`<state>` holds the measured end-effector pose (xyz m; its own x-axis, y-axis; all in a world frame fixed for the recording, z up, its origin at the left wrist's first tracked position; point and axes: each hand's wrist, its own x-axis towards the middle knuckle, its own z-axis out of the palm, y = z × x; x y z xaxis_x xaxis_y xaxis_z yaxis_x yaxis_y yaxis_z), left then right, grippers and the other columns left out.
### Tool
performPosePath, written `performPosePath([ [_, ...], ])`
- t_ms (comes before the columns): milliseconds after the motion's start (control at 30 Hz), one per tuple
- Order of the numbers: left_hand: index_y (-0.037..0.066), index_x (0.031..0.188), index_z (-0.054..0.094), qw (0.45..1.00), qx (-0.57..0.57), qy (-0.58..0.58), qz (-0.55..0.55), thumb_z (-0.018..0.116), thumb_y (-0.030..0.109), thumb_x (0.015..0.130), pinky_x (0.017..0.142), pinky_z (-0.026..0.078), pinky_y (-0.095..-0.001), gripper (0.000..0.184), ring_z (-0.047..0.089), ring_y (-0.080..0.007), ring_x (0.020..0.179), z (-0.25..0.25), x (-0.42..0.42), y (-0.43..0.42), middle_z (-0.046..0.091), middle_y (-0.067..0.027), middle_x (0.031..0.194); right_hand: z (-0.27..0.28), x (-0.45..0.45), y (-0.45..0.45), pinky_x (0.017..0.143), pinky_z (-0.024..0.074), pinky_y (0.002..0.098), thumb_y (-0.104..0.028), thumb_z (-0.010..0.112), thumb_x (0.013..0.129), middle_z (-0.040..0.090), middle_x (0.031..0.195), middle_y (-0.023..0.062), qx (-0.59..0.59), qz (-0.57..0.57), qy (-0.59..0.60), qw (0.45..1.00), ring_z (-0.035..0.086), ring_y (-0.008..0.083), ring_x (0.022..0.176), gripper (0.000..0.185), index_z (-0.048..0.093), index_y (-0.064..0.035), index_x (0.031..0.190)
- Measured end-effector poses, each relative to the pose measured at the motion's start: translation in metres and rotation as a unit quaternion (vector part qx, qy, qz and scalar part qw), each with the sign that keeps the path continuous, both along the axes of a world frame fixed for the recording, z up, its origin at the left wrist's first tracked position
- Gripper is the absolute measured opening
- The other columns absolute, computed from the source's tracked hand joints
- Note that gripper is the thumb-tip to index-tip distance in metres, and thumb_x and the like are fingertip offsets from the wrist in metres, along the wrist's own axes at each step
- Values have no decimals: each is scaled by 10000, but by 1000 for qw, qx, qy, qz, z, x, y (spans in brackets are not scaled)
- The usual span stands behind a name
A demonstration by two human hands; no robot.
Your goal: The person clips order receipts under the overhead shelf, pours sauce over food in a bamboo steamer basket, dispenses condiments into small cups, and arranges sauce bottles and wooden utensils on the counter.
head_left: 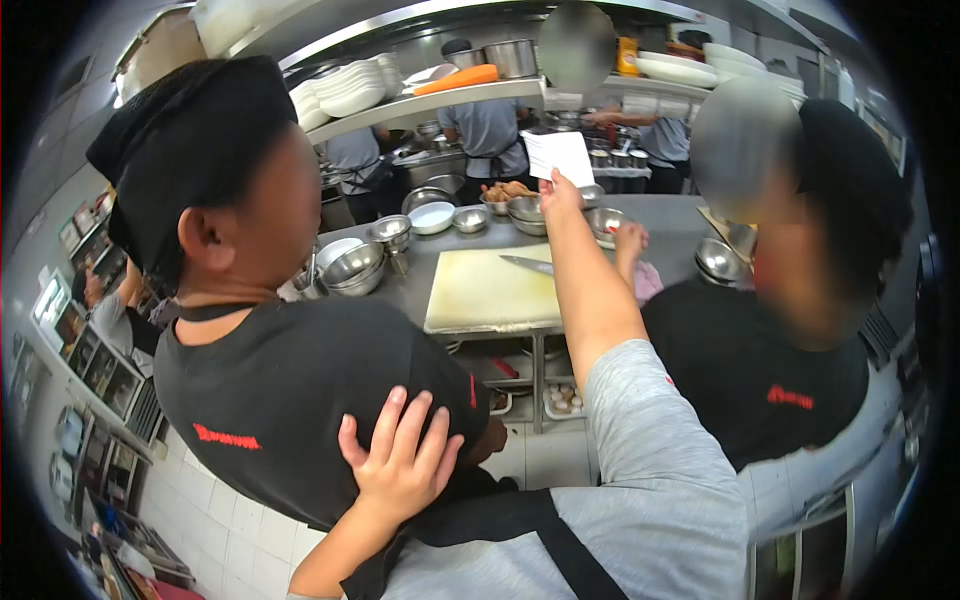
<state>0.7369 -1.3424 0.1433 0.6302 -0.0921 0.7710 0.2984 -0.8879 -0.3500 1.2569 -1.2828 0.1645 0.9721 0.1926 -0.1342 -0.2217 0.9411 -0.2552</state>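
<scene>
My left hand (pixel 405 460) lies with fingers spread on the back of a co-worker's black shirt (pixel 290 390). Stretched far forward over the counter, my right hand (pixel 560 193) pinches the lower edge of a white paper slip (pixel 562 156), which has faint lines on it. Below that arm is a pale cutting board (pixel 480 290), and a knife (pixel 527 264) rests on it, partly hidden by my forearm. Another person's hand (pixel 631 243) is just right of my forearm, near a metal bowl (pixel 605 222).
Metal bowls (pixel 354 268) and a white bowl (pixel 432 217) line the steel counter (pixel 650 215). Stacked plates (pixel 350 88) and an orange object (pixel 456 79) sit on the shelf above. A second co-worker (pixel 760 370) stands at right; several people work behind the counter.
</scene>
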Motion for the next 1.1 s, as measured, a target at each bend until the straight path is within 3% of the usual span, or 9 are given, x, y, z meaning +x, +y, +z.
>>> performPosePath([
  [167,201,904,681,994,25,-24,99,723,308,675,1067,121,-555,257,476,-246,1132,-1,14,7,571,-11,1033,-13,104,36,654,553,319,48,605,826,614,976,149,24,-11,49,998,640,260,822,221,534,39,1035],
  [300,185,888,682,973,-14,-49,225,730,264,647,1075,139,-567,258,411,-305,1169,-8,2,11,486,-54,1031,13,151,56,648,558,306,35,608,832,610,956,138,-29,-11,65,997,637,260,825,228,526,22,1045],
  [433,169,911,659,930,-55,-66,359,694,257,690,1074,126,-580,240,371,-327,1226,-13,-11,15,498,-65,1146,51,209,81,676,556,336,82,619,796,605,995,136,6,-12,-60,998,632,239,813,306,525,24,1081],
  [600,139,955,641,892,-77,-87,437,659,248,735,1080,120,-538,246,339,-350,1289,-21,-20,20,452,-106,1288,51,173,60,686,559,343,108,581,798,602,1021,125,75,-8,-166,983,634,229,844,338,513,14,1115],
  [833,132,976,634,879,-95,-97,457,639,282,761,1079,114,-534,262,327,-336,1301,-33,-29,20,448,-108,1304,31,74,19,725,541,338,78,606,808,606,1046,119,84,-35,-195,977,625,222,887,323,538,6,1115],
  [1100,134,977,630,887,-104,-113,435,649,272,753,1081,100,-542,264,314,-342,1302,-41,-35,17,444,-116,1300,55,98,33,676,555,329,114,580,793,620,990,129,85,-80,-154,981,641,233,837,281,538,33,1058],
])
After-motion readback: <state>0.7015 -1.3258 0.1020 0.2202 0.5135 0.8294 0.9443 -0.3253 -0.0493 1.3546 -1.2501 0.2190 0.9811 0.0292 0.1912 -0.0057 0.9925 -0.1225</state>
